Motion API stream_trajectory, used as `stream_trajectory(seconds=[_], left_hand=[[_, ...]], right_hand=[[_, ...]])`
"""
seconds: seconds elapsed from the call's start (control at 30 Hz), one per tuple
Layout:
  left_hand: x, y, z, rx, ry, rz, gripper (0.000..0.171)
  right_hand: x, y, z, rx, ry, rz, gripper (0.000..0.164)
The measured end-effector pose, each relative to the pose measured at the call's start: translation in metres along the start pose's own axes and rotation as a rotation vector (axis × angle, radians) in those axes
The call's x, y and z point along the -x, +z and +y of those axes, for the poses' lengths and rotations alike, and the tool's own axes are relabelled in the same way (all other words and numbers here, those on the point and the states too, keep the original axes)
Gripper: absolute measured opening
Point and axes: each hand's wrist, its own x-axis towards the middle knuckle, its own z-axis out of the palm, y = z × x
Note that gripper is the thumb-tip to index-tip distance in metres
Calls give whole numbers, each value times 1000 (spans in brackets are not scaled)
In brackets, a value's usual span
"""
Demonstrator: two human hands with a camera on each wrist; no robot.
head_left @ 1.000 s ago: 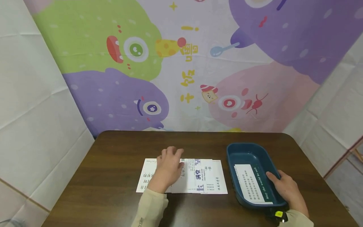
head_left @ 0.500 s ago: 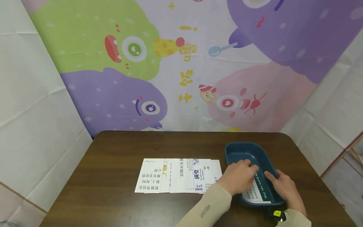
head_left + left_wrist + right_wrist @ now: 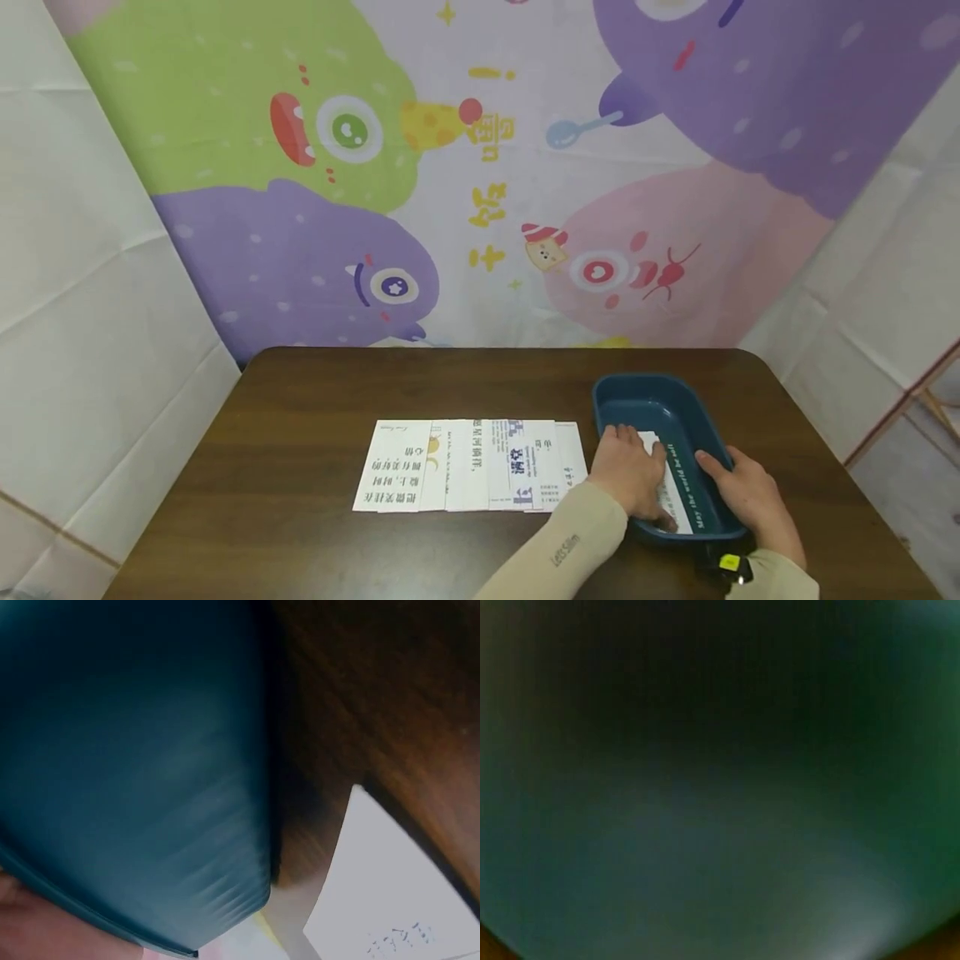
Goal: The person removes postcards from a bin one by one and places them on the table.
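A dark blue plastic tray (image 3: 693, 408) stands at the right of the table. In it lies a white printed card (image 3: 675, 508) over a dark green card (image 3: 684, 479) with white lettering. My left hand (image 3: 628, 473) reaches over the tray's left rim and holds the white card across its width, hiding much of it. Its fingers are by the left edge and its thumb by the right edge. My right hand (image 3: 750, 496) grips the tray's right rim, thumb inside. The left wrist view shows the tray's outer wall (image 3: 172, 787) and part of the left hand (image 3: 60, 926); the right wrist view is dark and blurred.
Left of the tray, several overlapping white printed cards (image 3: 467, 483) lie in a row on the brown wooden table (image 3: 315, 392). One card (image 3: 397, 881) shows close to the tray in the left wrist view. A cartoon-printed cloth (image 3: 480, 308) hangs behind.
My left hand left the card row and moved right into the tray, then shifted slightly left. The white card has slid left, showing more green. My right hand stays on the rim.
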Motion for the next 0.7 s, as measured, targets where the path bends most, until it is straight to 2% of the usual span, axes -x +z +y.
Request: stream_trajectory(seconds=[0.37,0.63,0.7], left_hand=[[0,6,-2,31,15,59,107],[-4,9,-1,30,-14,43,105],[-4,8,0,3,-23,26,107]], right_hand=[[0,2,-1,-35,33,-15,89],[-1,2,0,-38,39,-18,88],[-2,2,0,-38,39,-16,88]])
